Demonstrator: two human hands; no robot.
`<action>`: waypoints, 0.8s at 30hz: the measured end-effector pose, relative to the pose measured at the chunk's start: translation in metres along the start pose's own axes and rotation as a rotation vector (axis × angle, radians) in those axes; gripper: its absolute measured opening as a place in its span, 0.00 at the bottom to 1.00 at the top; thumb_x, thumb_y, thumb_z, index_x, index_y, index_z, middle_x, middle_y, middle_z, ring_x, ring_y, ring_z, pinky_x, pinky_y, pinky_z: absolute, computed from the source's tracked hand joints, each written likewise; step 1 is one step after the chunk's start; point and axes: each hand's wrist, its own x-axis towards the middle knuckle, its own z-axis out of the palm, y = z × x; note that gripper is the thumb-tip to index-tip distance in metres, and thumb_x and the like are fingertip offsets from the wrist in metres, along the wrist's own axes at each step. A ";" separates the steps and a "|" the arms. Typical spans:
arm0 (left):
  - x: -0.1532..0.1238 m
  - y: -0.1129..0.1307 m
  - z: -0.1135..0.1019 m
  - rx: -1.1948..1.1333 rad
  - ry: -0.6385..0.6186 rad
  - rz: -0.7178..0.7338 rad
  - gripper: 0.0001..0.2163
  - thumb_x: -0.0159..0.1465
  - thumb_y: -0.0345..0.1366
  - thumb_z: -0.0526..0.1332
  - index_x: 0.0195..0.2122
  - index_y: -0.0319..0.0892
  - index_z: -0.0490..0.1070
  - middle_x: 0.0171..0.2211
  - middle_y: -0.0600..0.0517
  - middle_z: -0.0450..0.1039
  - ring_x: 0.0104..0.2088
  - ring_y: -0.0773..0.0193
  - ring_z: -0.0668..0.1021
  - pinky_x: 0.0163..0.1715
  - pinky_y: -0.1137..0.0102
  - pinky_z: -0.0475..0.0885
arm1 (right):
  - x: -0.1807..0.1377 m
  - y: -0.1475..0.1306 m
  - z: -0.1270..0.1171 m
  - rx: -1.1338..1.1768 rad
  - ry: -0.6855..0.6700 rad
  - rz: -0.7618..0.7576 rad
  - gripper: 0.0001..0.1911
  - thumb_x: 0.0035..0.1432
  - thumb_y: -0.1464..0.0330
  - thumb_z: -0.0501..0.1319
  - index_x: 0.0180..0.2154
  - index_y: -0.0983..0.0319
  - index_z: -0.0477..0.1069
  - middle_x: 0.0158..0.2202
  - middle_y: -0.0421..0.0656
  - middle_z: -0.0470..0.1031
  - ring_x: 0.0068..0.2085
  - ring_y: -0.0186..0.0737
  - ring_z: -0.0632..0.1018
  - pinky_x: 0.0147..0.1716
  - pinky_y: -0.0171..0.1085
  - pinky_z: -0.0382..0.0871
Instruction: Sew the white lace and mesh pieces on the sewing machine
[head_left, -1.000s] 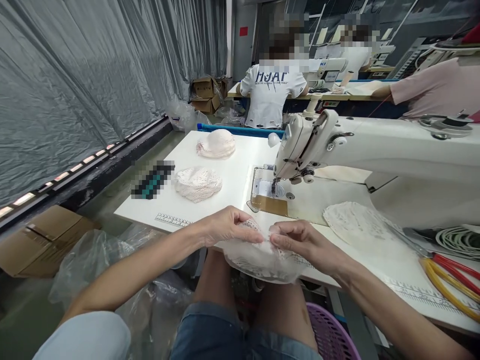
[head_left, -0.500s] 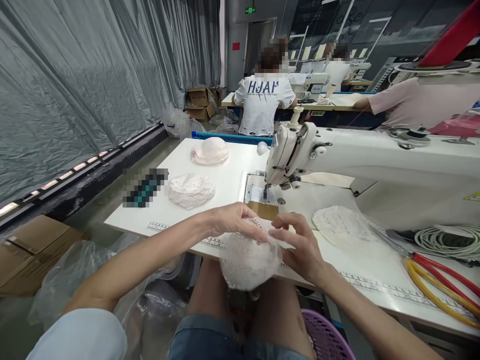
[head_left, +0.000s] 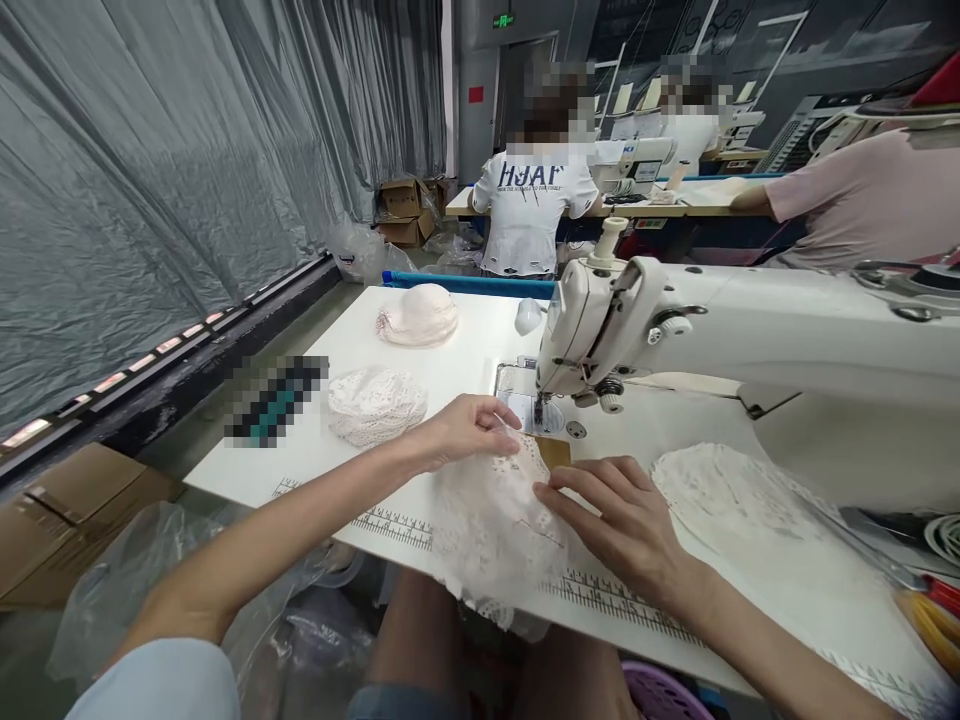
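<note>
Lace piece (head_left: 491, 515), seemingly soft, light and apt to stretch, lies on the worktop (head_left: 457, 365) at six o'clock from the sewing machine (head_left: 600, 320), left grip (head_left: 469, 428) pinching its twelve o'clock edge, right grip (head_left: 622, 510) pressing flat, fingers spread, at three o'clock, best held by edges.

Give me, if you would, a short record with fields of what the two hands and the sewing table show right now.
Setting: workshop, white table with sewing machine
Left hand: fingertips pinch the lace piece at its far edge, beside the presser foot
Right hand: flat, fingers spread, pressing the lace piece onto the table
Lace piece: spread on the table, near edge hanging over the front
Nearby: near lace bundle and far lace bundle at left, lace panel at right
Background: person in a white T-shirt, seated, back turned
</note>
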 end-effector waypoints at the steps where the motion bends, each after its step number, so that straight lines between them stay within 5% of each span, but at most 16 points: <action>1: 0.004 -0.003 0.000 0.026 0.011 0.037 0.16 0.49 0.35 0.69 0.38 0.36 0.70 0.22 0.57 0.68 0.26 0.71 0.72 0.31 0.73 0.65 | 0.001 0.002 0.001 -0.010 -0.017 -0.020 0.11 0.59 0.79 0.52 0.41 0.62 0.67 0.35 0.44 0.75 0.35 0.38 0.73 0.31 0.39 0.59; 8: 0.041 -0.006 0.003 0.469 0.050 0.132 0.10 0.52 0.34 0.64 0.35 0.39 0.69 0.21 0.58 0.62 0.23 0.71 0.67 0.23 0.75 0.59 | -0.002 0.021 0.019 -0.046 -0.102 -0.080 0.11 0.60 0.81 0.51 0.37 0.65 0.69 0.34 0.44 0.76 0.36 0.38 0.72 0.31 0.39 0.59; 13: 0.063 -0.008 0.008 0.730 0.060 0.156 0.07 0.55 0.32 0.61 0.35 0.39 0.71 0.27 0.53 0.68 0.29 0.65 0.71 0.27 0.73 0.64 | -0.010 0.028 0.030 -0.032 -0.153 -0.003 0.13 0.61 0.80 0.50 0.35 0.64 0.70 0.35 0.46 0.76 0.41 0.41 0.72 0.34 0.40 0.60; 18: 0.066 -0.020 0.014 0.826 0.106 0.245 0.08 0.59 0.29 0.57 0.39 0.39 0.68 0.38 0.48 0.71 0.38 0.60 0.73 0.37 0.66 0.68 | -0.010 0.027 0.029 0.012 -0.167 0.054 0.13 0.61 0.80 0.49 0.35 0.64 0.71 0.35 0.45 0.76 0.40 0.41 0.72 0.33 0.41 0.60; 24: 0.060 -0.031 0.017 1.052 0.297 0.457 0.06 0.61 0.30 0.58 0.40 0.40 0.67 0.41 0.49 0.67 0.39 0.61 0.69 0.37 0.66 0.65 | -0.006 0.025 0.027 0.050 -0.167 0.084 0.14 0.61 0.80 0.49 0.34 0.64 0.71 0.32 0.45 0.76 0.37 0.40 0.73 0.31 0.40 0.58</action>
